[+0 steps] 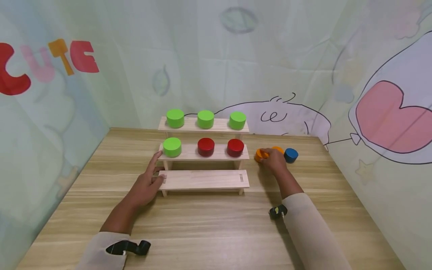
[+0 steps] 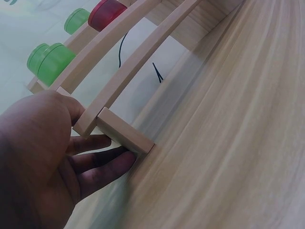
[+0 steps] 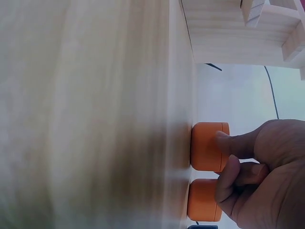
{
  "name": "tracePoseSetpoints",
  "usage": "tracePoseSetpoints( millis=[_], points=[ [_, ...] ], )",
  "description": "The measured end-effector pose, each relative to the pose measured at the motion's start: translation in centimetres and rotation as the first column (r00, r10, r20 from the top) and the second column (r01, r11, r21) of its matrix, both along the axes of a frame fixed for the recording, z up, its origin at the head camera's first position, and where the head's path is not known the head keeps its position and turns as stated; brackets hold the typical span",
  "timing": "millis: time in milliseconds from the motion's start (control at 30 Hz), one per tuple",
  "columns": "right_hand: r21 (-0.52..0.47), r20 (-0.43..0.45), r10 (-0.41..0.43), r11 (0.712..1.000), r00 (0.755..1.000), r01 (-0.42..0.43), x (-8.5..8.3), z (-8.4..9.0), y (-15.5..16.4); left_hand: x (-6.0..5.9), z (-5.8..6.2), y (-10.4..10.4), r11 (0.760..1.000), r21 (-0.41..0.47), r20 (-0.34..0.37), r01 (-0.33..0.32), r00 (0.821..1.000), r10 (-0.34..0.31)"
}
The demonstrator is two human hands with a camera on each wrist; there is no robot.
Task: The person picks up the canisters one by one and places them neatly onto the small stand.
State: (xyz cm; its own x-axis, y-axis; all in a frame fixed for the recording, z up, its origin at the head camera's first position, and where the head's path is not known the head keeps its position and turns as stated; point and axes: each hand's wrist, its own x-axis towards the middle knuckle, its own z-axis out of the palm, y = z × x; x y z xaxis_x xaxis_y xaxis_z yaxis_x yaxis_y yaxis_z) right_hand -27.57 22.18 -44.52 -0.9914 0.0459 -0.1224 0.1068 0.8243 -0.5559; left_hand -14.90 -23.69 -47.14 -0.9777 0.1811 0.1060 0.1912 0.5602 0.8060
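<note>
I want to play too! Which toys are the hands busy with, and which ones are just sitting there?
Busy with:
right hand pinching an orange cylinder
second orange cylinder beside it
left hand steadying the wooden stepped shelf

Just sitting:
blue cylinder
four green cylinders
two red cylinders

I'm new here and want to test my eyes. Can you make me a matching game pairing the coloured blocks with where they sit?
Things:
1. three green blocks
2. red blocks
3. blue block
4. orange block

Places:
A. on the table, right of the orange ones
B. under the right hand
C. top shelf
D. middle shelf

Pairs: 1-C, 2-D, 3-A, 4-B
</note>
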Motion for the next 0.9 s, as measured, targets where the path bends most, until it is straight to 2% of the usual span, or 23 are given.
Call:
tracePoseSetpoints(
  millis=[267,433,567,733,900],
  points=[
    [-0.031,0.047,-0.035,0.999,0.998,0.036,0.0,0.0,-0.2,0.0,-0.2,0.0,1.000,0.001,-0.014,-0.001,1.000,0.001],
    [-0.032,0.025,-0.032,0.999,0.999,0.033,0.1,0.1,-0.2,0.0,-0.2,0.0,1.000,0.007,-0.021,0.003,1.000,-0.003],
    [-0.076,0.020,-0.050,0.996,0.999,0.051,0.3,0.3,-0.2,0.0,-0.2,0.0,1.000,0.007,-0.026,0.005,1.000,-0.005],
    [-0.126,-0.042,-0.094,0.988,0.995,0.088,0.6,0.6,-0.2,-0.1,-0.3,0.0,1.000,0.006,-0.019,0.003,1.000,-0.003],
    [-0.138,-0.109,-0.105,0.986,0.989,0.089,0.9,1.0,-0.4,-0.1,-0.2,0.0,1.000,-0.006,-0.018,-0.002,1.000,0.002]
  ],
)
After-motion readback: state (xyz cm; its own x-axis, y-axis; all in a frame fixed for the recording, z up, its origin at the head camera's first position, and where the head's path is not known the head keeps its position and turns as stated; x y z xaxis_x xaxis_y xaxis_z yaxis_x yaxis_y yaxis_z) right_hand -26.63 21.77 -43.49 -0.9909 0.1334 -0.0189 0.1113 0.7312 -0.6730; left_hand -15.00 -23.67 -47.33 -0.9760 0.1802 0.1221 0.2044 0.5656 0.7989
